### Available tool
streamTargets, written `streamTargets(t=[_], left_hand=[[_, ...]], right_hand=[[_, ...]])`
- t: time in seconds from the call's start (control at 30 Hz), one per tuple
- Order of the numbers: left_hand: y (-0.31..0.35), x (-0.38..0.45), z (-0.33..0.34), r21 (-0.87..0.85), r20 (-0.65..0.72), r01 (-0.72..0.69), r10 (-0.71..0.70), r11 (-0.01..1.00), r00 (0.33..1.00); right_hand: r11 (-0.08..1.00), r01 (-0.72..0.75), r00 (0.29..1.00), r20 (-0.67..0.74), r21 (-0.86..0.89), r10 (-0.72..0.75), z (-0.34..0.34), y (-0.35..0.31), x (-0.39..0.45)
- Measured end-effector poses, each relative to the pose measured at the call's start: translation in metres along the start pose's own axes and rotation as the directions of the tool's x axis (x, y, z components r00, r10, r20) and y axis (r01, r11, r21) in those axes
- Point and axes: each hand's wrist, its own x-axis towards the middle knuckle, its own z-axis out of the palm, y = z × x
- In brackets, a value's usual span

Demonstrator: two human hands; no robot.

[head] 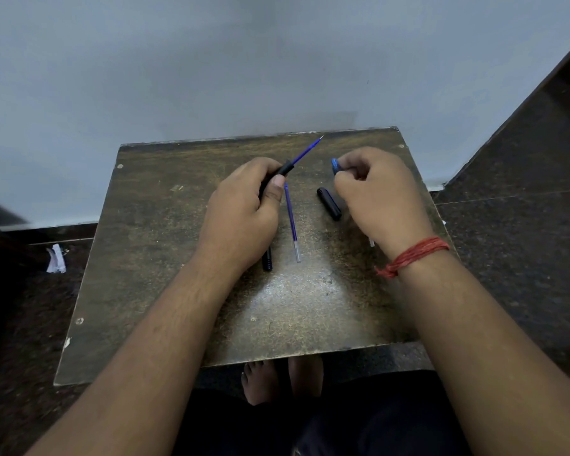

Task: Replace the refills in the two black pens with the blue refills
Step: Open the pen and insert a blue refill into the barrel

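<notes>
Left hand [241, 205] grips a black pen barrel [285, 168], its blue refill [307, 149] pointing to two o'clock, toward the right hand [375, 195] pinching a blue tip piece [335, 166].

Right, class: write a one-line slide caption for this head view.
Left hand holds a black pen barrel with a blue refill protruding; right hand pinches a blue piece.

I see a worn, scratched wooden table [145, 258] pushed with its far edge against a plain pale grey wall [211, 60], standing on dark speckled floor [524, 192] with white paper scraps [56, 259] beyond its left edge.
</notes>
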Motion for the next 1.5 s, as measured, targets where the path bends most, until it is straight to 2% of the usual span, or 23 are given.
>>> streamTargets(t=[0.07,0.17,0.27,0.4,0.53,0.77,0.93,1.07,1.2,1.5], left_hand=[[0.0,0.0,0.001,-0.001,0.004,-0.004,0.004,1.0,1.0],[-0.001,0.0,0.001,0.005,0.014,-0.006,0.006,1.0,1.0],[0.0,0.0,0.001,0.017,0.03,-0.022,0.021,1.0,0.999],[0.001,-0.001,0.001,0.017,0.05,-0.037,0.036,0.999,0.998],[0.001,-0.002,0.001,0.017,0.07,-0.037,0.036,0.999,0.997],[0.002,-0.002,0.001,0.012,0.075,-0.033,0.032,0.999,0.997],[0.003,-0.002,0.001,0.017,0.074,-0.035,0.034,0.999,0.997],[0.003,-0.002,0.001,0.006,0.072,-0.045,0.044,0.999,0.996],[0.003,-0.002,0.002,-0.004,0.071,-0.05,0.05,0.999,0.996],[0.003,-0.003,0.002,0.021,0.068,-0.057,0.055,0.998,0.996]], right_hand=[[0.971,-0.021,0.998,-0.045,0.239,0.032,0.003,-0.001,-0.001],[0.861,-0.033,0.993,-0.082,0.507,0.086,0.005,-0.003,-0.001],[0.741,-0.045,0.988,-0.079,0.67,0.132,0.004,-0.002,0.001],[0.613,-0.03,0.975,-0.113,0.789,0.192,0.0,0.0,0.004],[0.595,-0.027,0.966,-0.131,0.804,0.221,-0.003,0.0,0.004],[0.715,0.011,0.984,-0.135,0.699,0.117,-0.002,0.001,0.003],[0.727,0.011,0.988,-0.118,0.686,0.097,-0.002,0.001,0.002],[0.726,0.006,0.998,-0.053,0.687,0.042,0.002,0.0,0.0],[0.768,-0.028,0.998,0.057,0.639,-0.011,0.008,-0.005,-0.007],[0.745,-0.108,0.986,0.164,0.658,-0.003,0.007,-0.004,-0.008]])
